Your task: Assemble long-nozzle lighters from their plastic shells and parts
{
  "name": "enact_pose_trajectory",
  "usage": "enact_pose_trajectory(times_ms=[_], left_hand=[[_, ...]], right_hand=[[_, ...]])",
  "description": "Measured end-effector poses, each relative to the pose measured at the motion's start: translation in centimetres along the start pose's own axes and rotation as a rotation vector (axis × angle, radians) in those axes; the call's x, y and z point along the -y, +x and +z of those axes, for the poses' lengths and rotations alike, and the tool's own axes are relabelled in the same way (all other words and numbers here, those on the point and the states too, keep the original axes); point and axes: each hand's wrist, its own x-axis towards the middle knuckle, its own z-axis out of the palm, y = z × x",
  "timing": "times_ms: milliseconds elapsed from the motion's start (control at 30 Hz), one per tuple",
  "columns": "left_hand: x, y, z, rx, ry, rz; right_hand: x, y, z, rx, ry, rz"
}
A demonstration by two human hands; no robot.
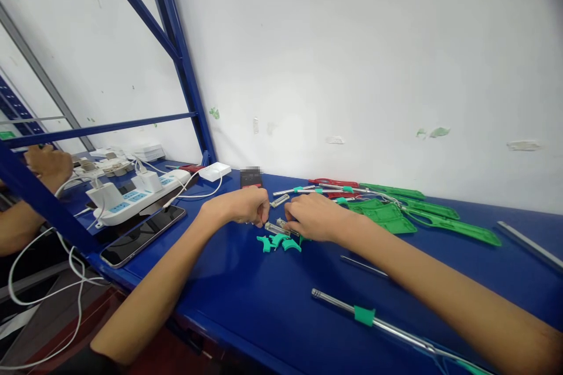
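My left hand (247,206) is over the back of the blue table with its fingers curled inward; what they hold, if anything, is hidden. My right hand (317,217) is palm down opposite it, its thumb and fingers bent around the end of a small clear plastic tank (282,223). A similar clear tank (274,228) lies between the hands, and another clear tank (280,200) lies behind them. Just in front are several small green curved trigger pieces (278,240).
Green casings (373,211), red casings (336,181) and metal tubes (299,190) lie along the wall. A metal rod with a green piece (364,315) is in front. At left are a phone (143,234), power strip (145,196), blue frame post (185,70) and another person's hand (48,167).
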Motion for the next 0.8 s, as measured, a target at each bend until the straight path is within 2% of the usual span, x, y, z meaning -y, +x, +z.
enact_pose_trajectory(times_ms=[267,433,633,800], left_hand=[[-1.8,-1.1,0.0,-0.02,0.049,-0.042],[-2.4,-1.6,0.0,-0.044,0.068,-0.049],[-2.5,-2.2,-0.2,-0.147,0.011,-0.014],[-3.2,-2.5,-0.5,-0.32,-0.147,0.081]], right_hand=[[0.1,0.4,0.8,-0.024,0.04,0.018],[-0.9,-1.0,-0.4,-0.076,0.029,0.094],[-2.7,-6.4,-2.6,-0.204,0.101,0.158],[-2.1,-12.5,-2.6,-0.362,0.185,0.189]])
